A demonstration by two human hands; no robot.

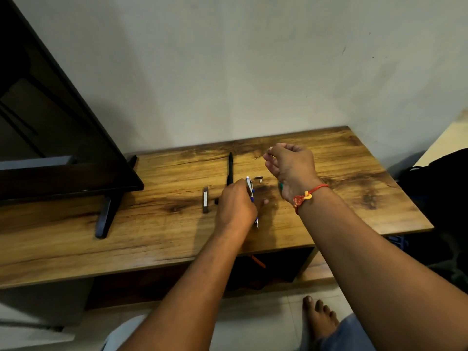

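My left hand (236, 203) grips a blue and white pen (250, 190) over the middle of the wooden table (354, 188); its metal tip pokes out below the hand. Raised above the table to the right, my right hand (291, 165) has curled fingers that pinch something thin and dark, maybe a small spring or wire (260, 157). That wrist wears a red and yellow thread band. A black pen (230, 171) lies lengthwise behind my left hand. A small grey bar (205, 200) lies to the left, and a tiny metal piece (258, 178) sits between the hands.
A black TV (50, 138) stands on the table's left end, its stand foot (107, 214) reaching toward the front edge. The wall is close behind. A dark bag (440, 198) sits right of the table. My bare foot (320, 317) is on the tiled floor below.
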